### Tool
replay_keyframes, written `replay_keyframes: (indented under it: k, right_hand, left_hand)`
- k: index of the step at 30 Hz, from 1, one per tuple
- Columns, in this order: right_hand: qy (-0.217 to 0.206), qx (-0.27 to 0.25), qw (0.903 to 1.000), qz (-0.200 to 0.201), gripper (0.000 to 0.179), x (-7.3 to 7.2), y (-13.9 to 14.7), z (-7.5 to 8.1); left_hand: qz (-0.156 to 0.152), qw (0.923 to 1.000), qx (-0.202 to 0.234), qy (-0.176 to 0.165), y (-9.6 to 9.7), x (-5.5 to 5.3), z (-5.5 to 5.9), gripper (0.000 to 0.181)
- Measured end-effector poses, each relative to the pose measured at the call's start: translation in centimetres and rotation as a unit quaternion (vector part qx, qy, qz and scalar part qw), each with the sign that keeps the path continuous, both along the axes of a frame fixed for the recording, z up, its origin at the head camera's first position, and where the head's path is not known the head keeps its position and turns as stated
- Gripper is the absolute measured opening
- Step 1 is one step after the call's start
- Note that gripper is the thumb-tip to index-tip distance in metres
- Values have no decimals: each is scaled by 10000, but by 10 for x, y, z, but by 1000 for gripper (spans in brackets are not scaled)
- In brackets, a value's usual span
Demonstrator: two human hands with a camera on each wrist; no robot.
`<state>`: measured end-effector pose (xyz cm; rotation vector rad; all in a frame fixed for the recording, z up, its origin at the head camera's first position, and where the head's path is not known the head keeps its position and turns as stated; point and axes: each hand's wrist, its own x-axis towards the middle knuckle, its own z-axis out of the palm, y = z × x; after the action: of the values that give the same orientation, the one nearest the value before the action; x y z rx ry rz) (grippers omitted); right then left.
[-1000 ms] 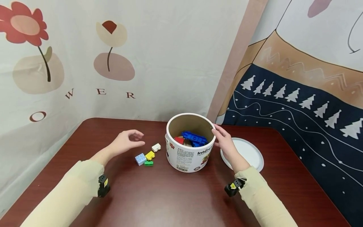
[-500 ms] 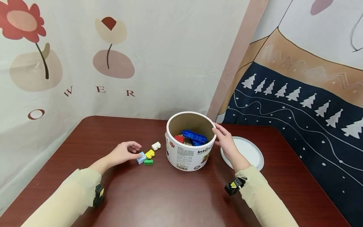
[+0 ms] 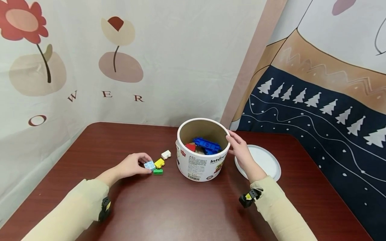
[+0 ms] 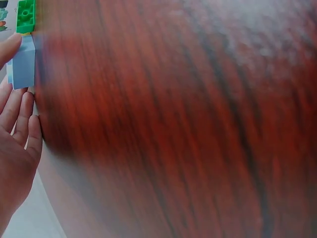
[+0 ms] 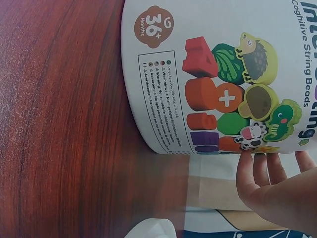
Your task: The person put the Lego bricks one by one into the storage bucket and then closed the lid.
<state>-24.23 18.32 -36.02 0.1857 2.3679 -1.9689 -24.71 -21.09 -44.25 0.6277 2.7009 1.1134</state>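
Note:
My left hand (image 3: 132,165) pinches a light blue toy building block (image 3: 149,165) with two rows of studs, thumb on one side and fingers on the other. In the left wrist view, a green block (image 4: 26,16) lies just beyond the light blue block (image 4: 24,62). A yellow block (image 3: 159,163) and a white one (image 3: 166,154) lie close by on its right. My right hand (image 3: 241,152) rests its fingertips against the outer wall of a white round bucket (image 3: 197,167), near the rim. Inside the bucket are a long blue piece (image 3: 207,144) and a red piece (image 3: 190,147).
Behind my right forearm, a round white lid (image 3: 265,160) lies flat on the dark red-brown table (image 3: 169,207). A light cloth (image 3: 181,60) with printed flowers hangs at the table's back edge, and a navy cloth with trees (image 3: 310,124) hangs on the right.
My left hand has come down toward the near side and taken hold of the light blue block, which has shifted slightly. My right hand stays at the bucket.

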Motion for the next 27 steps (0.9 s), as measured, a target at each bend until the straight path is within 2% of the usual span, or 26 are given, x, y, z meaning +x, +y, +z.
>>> replay_keyframes:
  k: [12,17,27]
  right_hand:
    - [17,-71,10000,42,46,1,0,1]
    - [12,-79,10000,41,46,2,0,1]
    - [43,-80,9999,68,46,1,0,0]
  left_hand:
    - [28,9990,404,-183,-5,2,10,30]
    - [96,9990,408,-184,-6,0,15,30]
    - [351,9988,345,-60,-5,-5,36,31]
